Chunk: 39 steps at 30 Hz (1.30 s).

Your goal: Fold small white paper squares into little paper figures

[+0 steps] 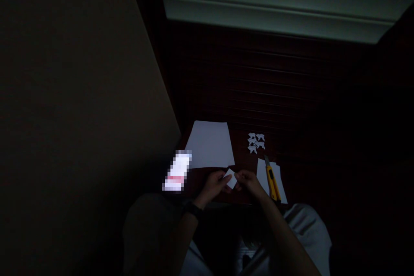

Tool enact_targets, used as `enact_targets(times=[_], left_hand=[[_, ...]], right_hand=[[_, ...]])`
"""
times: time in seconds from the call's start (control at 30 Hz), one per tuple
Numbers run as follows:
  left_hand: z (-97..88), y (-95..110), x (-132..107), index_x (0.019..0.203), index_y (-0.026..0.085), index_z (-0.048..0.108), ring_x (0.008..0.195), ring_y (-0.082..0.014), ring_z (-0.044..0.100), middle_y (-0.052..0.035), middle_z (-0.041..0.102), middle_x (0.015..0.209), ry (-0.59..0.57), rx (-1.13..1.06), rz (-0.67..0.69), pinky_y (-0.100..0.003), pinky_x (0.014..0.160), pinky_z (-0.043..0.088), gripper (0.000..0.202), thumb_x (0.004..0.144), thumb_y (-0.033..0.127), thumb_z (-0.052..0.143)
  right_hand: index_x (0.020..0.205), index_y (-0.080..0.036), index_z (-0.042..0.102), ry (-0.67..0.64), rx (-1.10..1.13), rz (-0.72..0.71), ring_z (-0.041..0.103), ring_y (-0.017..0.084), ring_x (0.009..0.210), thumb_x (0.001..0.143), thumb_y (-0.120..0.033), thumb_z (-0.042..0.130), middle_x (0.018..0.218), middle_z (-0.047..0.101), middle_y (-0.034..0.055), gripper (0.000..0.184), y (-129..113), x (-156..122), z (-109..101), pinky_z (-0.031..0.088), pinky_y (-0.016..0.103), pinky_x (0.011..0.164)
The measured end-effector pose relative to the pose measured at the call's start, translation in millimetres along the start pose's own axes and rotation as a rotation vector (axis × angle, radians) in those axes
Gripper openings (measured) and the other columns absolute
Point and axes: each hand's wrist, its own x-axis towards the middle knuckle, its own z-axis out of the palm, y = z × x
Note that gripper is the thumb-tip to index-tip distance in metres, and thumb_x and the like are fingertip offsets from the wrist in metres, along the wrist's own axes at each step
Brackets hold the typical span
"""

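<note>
A small white piece of paper [230, 178], turned cornerwise like a diamond, is held between both hands above the near edge of the table. My left hand [214, 184] grips its left side, the thumb lying on top. On the other side, my right hand [249, 182] pinches the paper's right corner; its lower fingers are partly hidden in the dark. Close to the right hand, a yellow utility knife [272, 181] with its blade out rests on a stack of white paper [262, 175]. Several small folded paper figures [256, 142] lie grouped beyond it.
A large white sheet [210, 144] lies at the back left of the dark table [241, 148]. A lit phone [177, 171], its screen blurred out, is at the left edge. A wall [97, 73] rises on the left, and slatted panelling [258, 64] stands behind.
</note>
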Motion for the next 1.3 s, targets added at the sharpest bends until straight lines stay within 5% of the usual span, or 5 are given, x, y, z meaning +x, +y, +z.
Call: enact_targets(times=[0.23, 0.47, 0.87, 1.3], left_hand=[[1.6, 1.9, -1.0, 0.082, 0.012, 0.054, 0.049, -0.0132, 0.059, -0.0049, 0.062, 0.068, 0.003, -0.005, -0.004, -0.024, 0.042, 0.05, 0.036, 0.074, 0.047, 0.053], [2.3, 5.6, -1.4, 0.082, 0.011, 0.056, 0.049, -0.0136, 0.06, -0.006, 0.063, 0.069, 0.014, -0.052, -0.036, -0.025, 0.043, 0.05, 0.039, 0.071, 0.048, 0.057], [-5.2, 9.1, -7.4, 0.095, 0.008, 0.063, 0.066, -0.019, 0.063, -0.012, 0.065, 0.084, -0.021, -0.183, -0.026, -0.037, 0.065, 0.053, 0.039, 0.067, 0.034, 0.066], [-9.5, 4.8, -3.2, 0.087, 0.007, 0.066, 0.075, -0.0215, 0.062, -0.0135, 0.065, 0.086, 0.064, -0.283, -0.083, -0.036, 0.068, 0.051, 0.036, 0.06, 0.031, 0.071]], right_hand=[[0.068, -0.015, 0.056, 0.01, 0.014, 0.005, 0.055, 0.013, 0.047, 0.072, -0.049, 0.057, 0.054, 0.061, 0.0016, 0.035, 1.0, 0.8, -0.1, 0.042, 0.023, 0.045], [0.086, -0.013, 0.062, 0.002, 0.058, 0.018, 0.056, 0.013, 0.051, 0.063, -0.037, 0.069, 0.058, 0.063, 0.0018, 0.033, -2.5, -1.6, -0.4, 0.042, 0.023, 0.048], [0.087, -0.012, 0.069, 0.013, 0.161, 0.032, 0.059, 0.014, 0.054, 0.063, -0.03, 0.068, 0.061, 0.066, 0.0054, 0.03, -5.4, -4.0, -6.1, 0.044, 0.025, 0.052], [0.09, -0.014, 0.069, -0.136, 0.109, 0.012, 0.06, 0.017, 0.068, 0.066, -0.031, 0.066, 0.076, 0.068, 0.0086, 0.03, -12.9, -6.5, -9.2, 0.045, 0.029, 0.062]])
